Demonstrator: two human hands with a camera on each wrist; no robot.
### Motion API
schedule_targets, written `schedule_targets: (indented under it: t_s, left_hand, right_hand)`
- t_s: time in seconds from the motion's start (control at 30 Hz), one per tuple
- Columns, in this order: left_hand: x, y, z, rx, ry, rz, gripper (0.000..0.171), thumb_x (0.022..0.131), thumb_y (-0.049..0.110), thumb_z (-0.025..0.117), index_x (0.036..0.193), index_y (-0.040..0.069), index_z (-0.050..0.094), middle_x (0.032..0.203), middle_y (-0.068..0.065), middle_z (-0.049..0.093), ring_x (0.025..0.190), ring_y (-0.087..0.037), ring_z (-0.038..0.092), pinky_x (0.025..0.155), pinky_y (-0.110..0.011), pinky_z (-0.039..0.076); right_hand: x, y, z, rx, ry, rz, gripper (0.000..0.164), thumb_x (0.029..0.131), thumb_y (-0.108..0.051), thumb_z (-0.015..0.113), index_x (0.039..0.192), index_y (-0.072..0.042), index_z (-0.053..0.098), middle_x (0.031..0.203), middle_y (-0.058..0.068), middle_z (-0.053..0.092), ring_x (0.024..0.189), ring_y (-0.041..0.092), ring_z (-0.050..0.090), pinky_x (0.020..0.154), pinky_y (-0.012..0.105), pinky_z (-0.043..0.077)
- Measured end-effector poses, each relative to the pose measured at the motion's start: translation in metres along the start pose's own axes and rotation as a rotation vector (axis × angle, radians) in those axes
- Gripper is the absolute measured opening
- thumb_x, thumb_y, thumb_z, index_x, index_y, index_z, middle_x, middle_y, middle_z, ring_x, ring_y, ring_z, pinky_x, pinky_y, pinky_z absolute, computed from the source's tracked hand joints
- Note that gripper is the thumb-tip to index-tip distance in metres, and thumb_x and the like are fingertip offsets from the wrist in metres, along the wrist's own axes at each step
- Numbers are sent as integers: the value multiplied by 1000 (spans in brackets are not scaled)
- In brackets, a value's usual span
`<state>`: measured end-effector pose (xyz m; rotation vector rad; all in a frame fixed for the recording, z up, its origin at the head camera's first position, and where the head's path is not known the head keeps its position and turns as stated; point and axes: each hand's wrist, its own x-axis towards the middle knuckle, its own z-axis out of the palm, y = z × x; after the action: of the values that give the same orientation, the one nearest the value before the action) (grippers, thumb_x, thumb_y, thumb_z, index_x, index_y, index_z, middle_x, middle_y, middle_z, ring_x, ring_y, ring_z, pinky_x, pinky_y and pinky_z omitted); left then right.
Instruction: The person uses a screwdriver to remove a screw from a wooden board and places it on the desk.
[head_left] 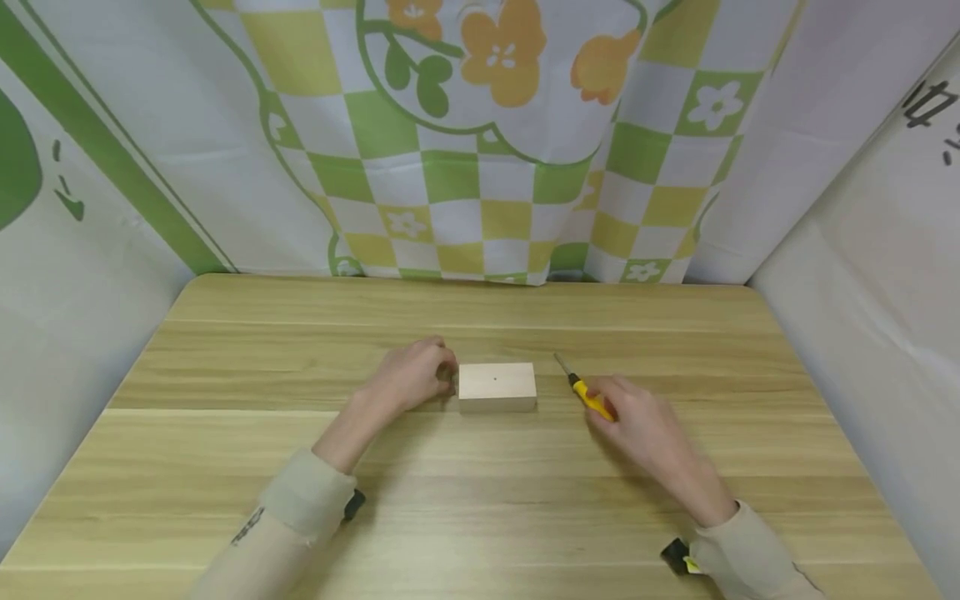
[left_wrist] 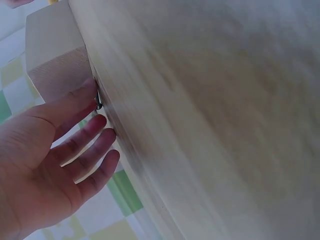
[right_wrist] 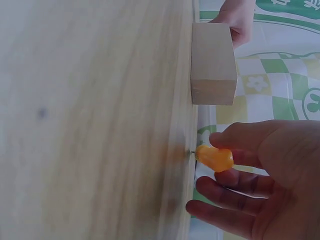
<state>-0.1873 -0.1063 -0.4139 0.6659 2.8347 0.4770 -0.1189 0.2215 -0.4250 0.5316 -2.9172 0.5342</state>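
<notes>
A pale wooden block [head_left: 497, 382] with a small dark hole in its top lies on the table, between the two hands. At its left end, my left hand [head_left: 417, 372] has thumb and forefinger together around a small metal screw [left_wrist: 99, 105] low at the tabletop; the other fingers are spread loosely. Part of the screw is hidden by the thumb. To the right of the block, my right hand [head_left: 637, 417] holds a screwdriver [head_left: 592, 402] by its yellow handle between thumb and forefinger. Its metal shaft points away toward the back, low over the table.
The wood-grain table [head_left: 480, 517] reaches back to a checked, flowered curtain [head_left: 450, 192]. White cloth walls stand at the left [head_left: 90, 333] and right [head_left: 862, 292] sides.
</notes>
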Motion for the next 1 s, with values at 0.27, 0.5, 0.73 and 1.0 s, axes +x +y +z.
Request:
schedule_targets:
  t_s: [0.27, 0.5, 0.73, 1.0]
  left_hand:
    - [-11, -5, -2, -6, 3, 28, 21, 83, 18, 79, 103, 13, 76, 104, -1, 66, 94, -20, 64, 87, -39, 56]
    - [-21, -11, -2, -55, -25, 48, 23, 81, 14, 78, 104, 11, 76, 106, 0, 70, 98, -21, 66, 91, -42, 55]
    - [-28, -12, -3, -48, -45, 68, 25, 82, 15, 79, 107, 13, 75, 109, -1, 70, 102, -21, 66, 95, -42, 54]
    - [-31, -12, -4, -51, -47, 54, 33, 81, 16, 79, 113, 11, 73, 111, -1, 69, 105, -23, 65, 97, -43, 53]
  right_hand:
    - [-1, -3, 0, -1, -82, 40, 30, 84, -19, 77, 111, -9, 69, 79, -1, 60, 62, 8, 46, 50, 22, 37]
    - [-1, -4, 0, -5, -121, 52, 36, 85, -22, 78, 116, -9, 67, 72, -4, 55, 58, 7, 44, 46, 22, 34]
    - [-2, -3, 1, 17, -166, 52, 39, 86, -26, 76, 120, -10, 64, 70, -7, 52, 56, 5, 42, 46, 21, 34]
    - [0, 0, 2, 40, -190, 30, 44, 87, -30, 76, 124, -10, 62, 70, -9, 52, 57, 5, 43, 48, 20, 35]
